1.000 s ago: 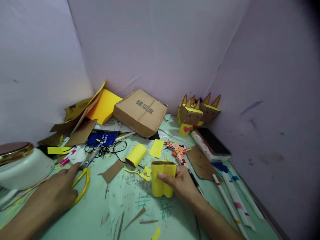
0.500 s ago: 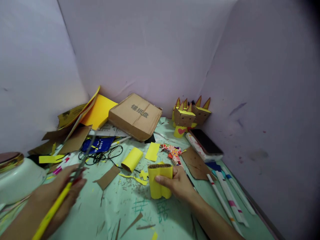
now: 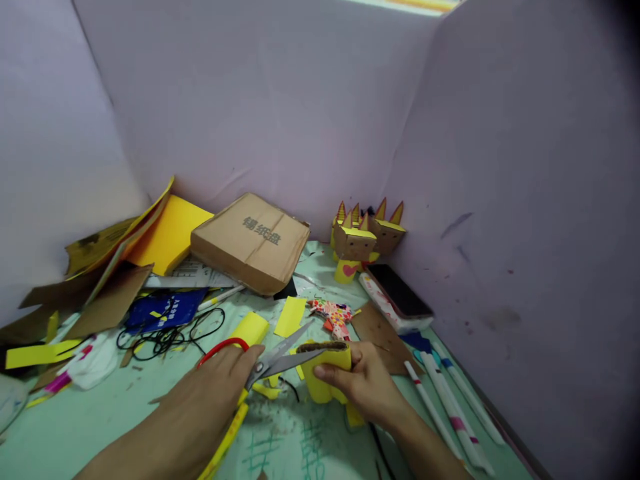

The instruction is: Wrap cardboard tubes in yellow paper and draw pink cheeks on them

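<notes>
Scissors [image 3: 259, 367] gaped ahead of left hand [image 3: 200, 393], fingers curled round handles | roll [image 3: 314, 385] stood in right hand [image 3: 373, 380], fingers nearly closed, rim above thumb, seemingly for blade access

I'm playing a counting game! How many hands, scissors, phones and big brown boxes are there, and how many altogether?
Hands: 2 (left hand, right hand)
Scissors: 1
Phone: 1
Big brown box: 1
Total: 5
</notes>
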`<state>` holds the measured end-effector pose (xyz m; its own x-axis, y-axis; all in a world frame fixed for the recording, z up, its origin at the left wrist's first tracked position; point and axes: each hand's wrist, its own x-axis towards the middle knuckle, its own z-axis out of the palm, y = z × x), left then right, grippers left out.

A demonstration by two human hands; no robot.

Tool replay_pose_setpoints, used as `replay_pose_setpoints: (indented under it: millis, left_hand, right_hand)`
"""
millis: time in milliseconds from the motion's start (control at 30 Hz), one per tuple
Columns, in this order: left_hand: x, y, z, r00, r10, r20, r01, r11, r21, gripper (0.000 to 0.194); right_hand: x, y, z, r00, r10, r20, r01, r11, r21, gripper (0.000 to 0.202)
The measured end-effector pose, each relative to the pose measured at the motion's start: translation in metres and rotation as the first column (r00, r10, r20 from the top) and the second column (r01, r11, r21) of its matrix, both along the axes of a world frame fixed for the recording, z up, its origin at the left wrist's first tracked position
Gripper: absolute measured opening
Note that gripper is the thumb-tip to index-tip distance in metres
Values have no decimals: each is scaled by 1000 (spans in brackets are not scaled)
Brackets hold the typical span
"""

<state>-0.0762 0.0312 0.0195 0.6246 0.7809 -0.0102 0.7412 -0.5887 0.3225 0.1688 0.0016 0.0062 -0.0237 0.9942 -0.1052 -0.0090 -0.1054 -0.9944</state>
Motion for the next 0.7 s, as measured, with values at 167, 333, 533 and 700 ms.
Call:
replay_pose_setpoints:
  millis: [167, 333, 533, 700]
  left_hand:
    - [1, -8, 6, 998, -42, -54, 43, 999, 16, 57]
    - [0, -11, 13, 995, -48, -84, 50, 999, 17, 59]
    - [3, -9, 11, 985, -33, -172, 44, 997, 61, 59]
    - [7, -9, 11, 963, -35, -268, 72, 989, 128, 59]
  right_hand:
    - [-2, -2, -4, 994, 58, 88, -62, 997, 44, 15]
    - [-5, -6, -3, 984, 94, 153, -110, 989, 100, 9]
    - [-6, -11, -2, 945, 116, 306, -166, 976, 142, 15]
    - [-7, -12, 0, 925, 90, 368, -173, 965, 199, 18]
